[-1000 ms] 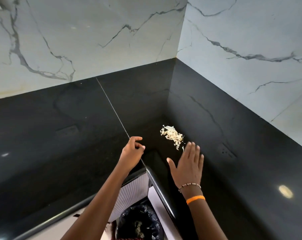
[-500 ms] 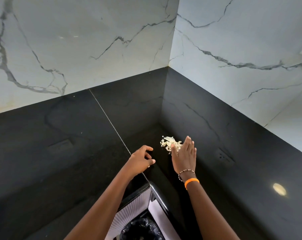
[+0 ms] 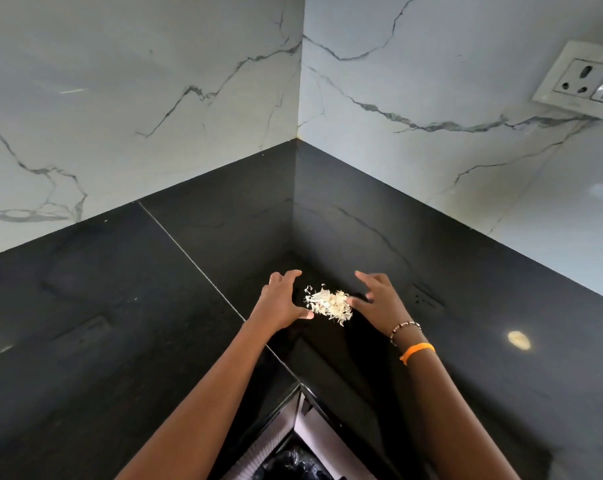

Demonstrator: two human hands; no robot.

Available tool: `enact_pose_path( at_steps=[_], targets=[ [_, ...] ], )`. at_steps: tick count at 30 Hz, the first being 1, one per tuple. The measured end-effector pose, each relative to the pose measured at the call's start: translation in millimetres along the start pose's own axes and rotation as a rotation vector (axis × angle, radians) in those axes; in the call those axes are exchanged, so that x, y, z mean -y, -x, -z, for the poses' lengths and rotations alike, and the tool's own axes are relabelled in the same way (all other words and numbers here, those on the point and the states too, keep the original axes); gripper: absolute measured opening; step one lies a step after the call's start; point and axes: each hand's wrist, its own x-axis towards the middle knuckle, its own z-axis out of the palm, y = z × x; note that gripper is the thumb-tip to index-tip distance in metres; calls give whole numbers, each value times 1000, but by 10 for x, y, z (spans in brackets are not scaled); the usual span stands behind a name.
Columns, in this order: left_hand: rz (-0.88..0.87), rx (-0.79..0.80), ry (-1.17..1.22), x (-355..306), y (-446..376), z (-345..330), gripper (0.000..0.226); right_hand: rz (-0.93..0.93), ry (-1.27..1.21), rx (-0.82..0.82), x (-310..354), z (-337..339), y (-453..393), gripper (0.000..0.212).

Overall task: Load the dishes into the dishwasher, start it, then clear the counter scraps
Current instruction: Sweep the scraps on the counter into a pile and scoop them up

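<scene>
You cannot see much of the bin (image 3: 293,462) below the counter edge: only a bit of its black bag shows at the bottom of the picture, and the rest is cut off. The wall plug (image 3: 582,81) at the top right is cut off by the picture's edge too. The scraps (image 3: 329,303) are too small and thin to tell what food they came from; they look like pale, dry flakes. A few flakes at the right side of the pile are partly hidden by your right thumb.

You can count one pile of scraps, two hands, two bands on your right wrist, one bead bracelet (image 3: 405,329) and one orange band (image 3: 418,350), and one bright spot of light (image 3: 519,340) shining on the counter (image 3: 120,341).

The pile sits on the black counter, deep in the corner where the two marble walls (image 3: 137,81) meet, right between your hands. Your left hand (image 3: 282,303) is on the left of the pile, fingers spread and curved, thumb tip touching the near edge of the scraps. Your right hand (image 3: 379,299) is on the right of the pile, fingers spread and bent, thumb against the flakes. Both arms reach forward from the bottom of the picture. Neither grip has closed: both hands are loose and cupped around the pile, holding nothing
</scene>
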Motion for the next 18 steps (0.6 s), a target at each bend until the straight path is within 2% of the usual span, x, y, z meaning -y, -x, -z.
enact_pose_path(
  at_steps=[2, 5, 8, 13, 18],
  targets=[
    [-19, 58, -125, -48, -67, -10, 98, -127, 268, 128, -15, -4, 36, 90],
    [-81, 104, -231, -131, -130, -82, 94, -103, 323, 192, 84, -160, 56, 98],
    [-146, 90, -265, -209, -151, -162, 78, -60, 296, 178, 195, -256, -17, 88],
    [-198, -58, -198, -266, -98, -209, 22, -9, 328, 125, 299, -329, -96, 57],
    [-210, -161, -169, -262, -10, -264, 20, 146, 453, -34, 370, -392, -47, 31]
  ],
)
